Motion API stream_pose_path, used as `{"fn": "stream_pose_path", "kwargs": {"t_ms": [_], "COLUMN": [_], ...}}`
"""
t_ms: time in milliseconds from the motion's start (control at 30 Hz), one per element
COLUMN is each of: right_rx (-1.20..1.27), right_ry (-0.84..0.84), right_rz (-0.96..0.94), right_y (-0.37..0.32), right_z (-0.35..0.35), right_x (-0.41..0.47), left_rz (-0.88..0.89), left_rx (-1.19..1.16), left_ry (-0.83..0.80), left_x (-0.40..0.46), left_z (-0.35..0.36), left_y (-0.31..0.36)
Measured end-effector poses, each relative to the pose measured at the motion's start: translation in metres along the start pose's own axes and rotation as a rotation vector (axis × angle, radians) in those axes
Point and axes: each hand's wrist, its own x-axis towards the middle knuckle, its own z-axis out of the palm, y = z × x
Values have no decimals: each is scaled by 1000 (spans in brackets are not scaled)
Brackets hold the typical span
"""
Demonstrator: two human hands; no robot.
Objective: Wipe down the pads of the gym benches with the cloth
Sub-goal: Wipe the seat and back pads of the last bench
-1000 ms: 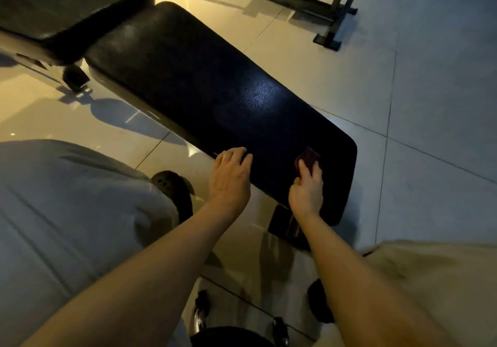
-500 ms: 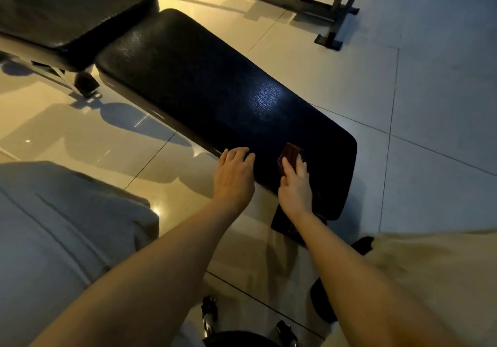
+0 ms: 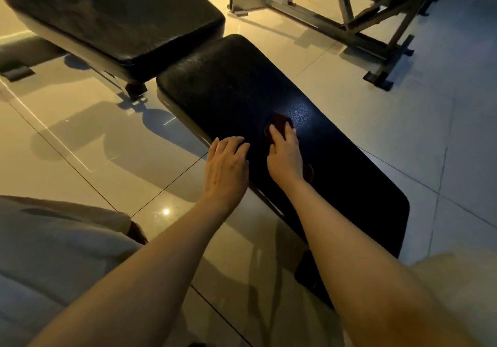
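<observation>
Pressing the cloth (image 3: 278, 123) onto the bench pad (image 3: 336, 163), right hand (image 3: 285, 155) fingers lie together, straight.

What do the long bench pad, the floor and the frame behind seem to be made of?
Long bench pad: apparently black vinyl or faux leather; its grained surface shines under the light beside the cloth.
Floor: probably glazed tile; grout lines and mirror-like reflections show.
Frame: apparently painted metal; straight grey square tubes.
</observation>
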Motion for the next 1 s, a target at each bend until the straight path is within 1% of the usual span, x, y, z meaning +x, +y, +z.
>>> {"fn": "stream_pose_path", "kwargs": {"t_ms": [67, 133, 233, 300, 367, 467, 567, 667, 700, 767, 833, 867, 933, 1000], "right_rx": [-1, 6, 95, 242, 454, 715, 842, 845, 831, 788, 733, 682, 509, 326], "right_ry": [-52, -115, -232, -311, -353, -302, -206, -158, -167, -241, -340, -362, -325, -213], "right_rz": [-122, -215, -294, -294, -262, -169, -65, -47, -63, -96, -126, -156, -235, -272], "right_y": [-31, -57, -74, -77, -81, -91, -103, -119, -126, -144, -162, -169, -178, -179], "right_z": [9, 15, 14, 6, -3, -16, -27, -29, -26, -15, 0, 8, 24, 36], "right_x": [22, 38, 47, 39, 23, 1, -14, -24, -26, -25, -17, -11, 4, 21], "left_rz": [-38, -124, -269, -320, -305, -283, -317, -331, -355, -451, -577, -654, -847, -1010], "left_rx": [-17, -47, -137, -256, -388, -566, -698, -742, -739, -744, -742, -739, -773, -862], "left_ry": [51, 107, 167, 152, 134, 117, 93, 76, 91, 181, 285, 330, 416, 489], "left_x": [6, 13, 18, 20, 20, 18, 17, 18, 19, 22, 21, 21, 25, 34], "left_z": [-6, -13, -19, -22, -28, -49, -77, -94, -96, -95, -92, -90, -88, -84], "left_y": [-13, -28, -46, -47, -40, -25, -20, -23, -27, -44, -62, -71, -89, -106]}}
